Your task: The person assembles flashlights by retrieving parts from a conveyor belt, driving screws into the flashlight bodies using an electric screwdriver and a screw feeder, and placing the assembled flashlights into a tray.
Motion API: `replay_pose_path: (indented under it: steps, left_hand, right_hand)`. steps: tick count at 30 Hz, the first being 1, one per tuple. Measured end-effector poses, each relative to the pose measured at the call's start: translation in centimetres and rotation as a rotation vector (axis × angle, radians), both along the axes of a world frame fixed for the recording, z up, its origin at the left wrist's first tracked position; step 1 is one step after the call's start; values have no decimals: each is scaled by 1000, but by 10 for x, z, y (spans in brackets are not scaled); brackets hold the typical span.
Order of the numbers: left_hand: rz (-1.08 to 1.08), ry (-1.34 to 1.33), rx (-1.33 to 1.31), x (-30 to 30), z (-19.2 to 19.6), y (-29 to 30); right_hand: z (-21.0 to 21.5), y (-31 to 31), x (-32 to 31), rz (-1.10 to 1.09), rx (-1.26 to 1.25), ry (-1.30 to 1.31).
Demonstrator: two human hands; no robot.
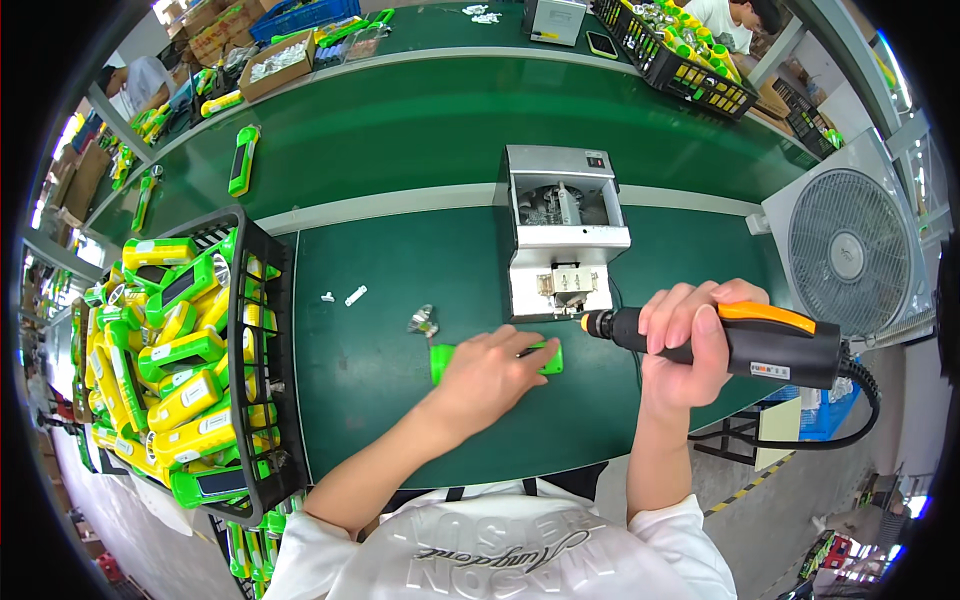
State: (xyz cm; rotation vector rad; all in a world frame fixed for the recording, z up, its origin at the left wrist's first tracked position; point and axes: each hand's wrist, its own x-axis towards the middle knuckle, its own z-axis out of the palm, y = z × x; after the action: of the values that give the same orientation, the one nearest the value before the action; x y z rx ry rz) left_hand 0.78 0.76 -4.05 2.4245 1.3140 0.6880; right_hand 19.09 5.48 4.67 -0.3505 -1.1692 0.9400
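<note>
In my right hand (690, 335) is a black electric screwdriver (785, 352) with an orange lever, its fingers wrapped round the body. The screwdriver's tip points left and is at the front outlet of a silver screw feeder (570, 237). My left hand (488, 375) is closed over a green flashlight housing (441, 362) lying on the bench in front of the feeder; most of the housing is under the fingers. Just beyond it sits a small clear and silver part (423, 321). Small white pieces (355, 296) lie farther left.
A black basket (237, 330) heaped with yellow and green flashlights stands at the left. On the right are a fan (848, 245) and the screwdriver's cord (868, 400). A raised shelf (390, 130) runs behind, with another basket (690, 85) and a phone (602, 44). People sit beyond.
</note>
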Motion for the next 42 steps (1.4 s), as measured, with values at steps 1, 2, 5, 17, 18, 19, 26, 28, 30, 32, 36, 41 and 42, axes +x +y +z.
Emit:
replay_pose_path:
  steps: [1,2,5,17,18,19,26,28,30,32,36,41,42]
  left_hand:
    - [-3,43,35,8,-1,-1]
    - [-7,83,42,12,1,-2]
    - [8,108,124,8,4,-5]
    - [-13,177,169,-69,9,-29]
    - [-21,151,180,-70,5,-28]
    - [-25,149,180,-70,2,-26]
    - [-24,19,267,-54,-9,-14]
    - [-41,0,288,-48,-15,-7]
    - [-91,-81,330,-45,-19,-2]
    - [-89,-88,333,-48,-22,-3]
    - [-106,-113,337,-49,-23,0]
    - [-118,-124,288,-50,-24,1]
    - [-116,-123,283,-50,-24,1]
  right_hand:
    - [-1,3,-3,-37,8,-2]
    - [-1,6,-5,-39,7,3]
    - [-6,14,-7,-46,26,-63]
    - [-15,19,-18,-17,59,-218]
    - [-13,21,-21,-42,3,-249]
    - [-8,23,-25,-67,-53,-278]
    - [25,65,-35,138,-318,-337]
    - [26,58,-35,124,-330,-323]
    - [27,41,-35,91,-370,-308]
    - [16,25,-34,188,-348,-190]
    - [5,-5,-41,253,-353,-128]
    - [-11,-10,-48,248,-251,-155]
    - [-13,-11,-49,249,-265,-146]
